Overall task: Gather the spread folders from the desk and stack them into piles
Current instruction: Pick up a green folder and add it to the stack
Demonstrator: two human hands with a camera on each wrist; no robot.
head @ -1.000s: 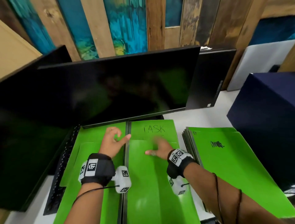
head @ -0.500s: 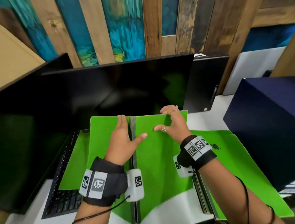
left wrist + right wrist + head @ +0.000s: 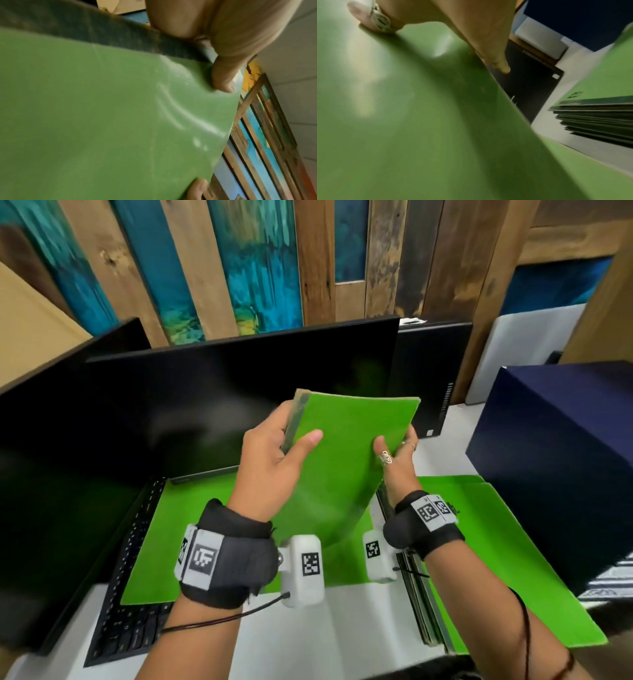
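Partly hidden by the raised bundle and both arms, the white desk (image 3: 308,631) shows only in bare strips near the bottom of the head view. Dark monitors (image 3: 191,412) stand along its far side, their lower edges cut off by green sheets. A navy box (image 3: 561,460) sits at the right, cropped by the frame edge. A keyboard (image 3: 120,604) lies at the left, its right part covered by a flat folder (image 3: 191,542).

On the right, a pile (image 3: 496,559) of green folders lies on the desk. The right wrist view shows its layered dark edges (image 3: 594,116); the count cannot be made out. A dark mark on its top sheet is too small to read.

Held above the desk, in front of the monitors, is a bundle (image 3: 346,460) of green folders, tilted with its top edge away from the person and touching nothing below. Its lower end is blurred in the head view, and both wrist views are filled by its soft-focus green face (image 3: 106,115).

The left hand (image 3: 274,460) grips the bundle's left edge, thumb on the front face, fingers wrapped behind. The right hand (image 3: 397,463) grips the right edge, ringed thumb on the front; its other fingers are mostly hidden behind the bundle.
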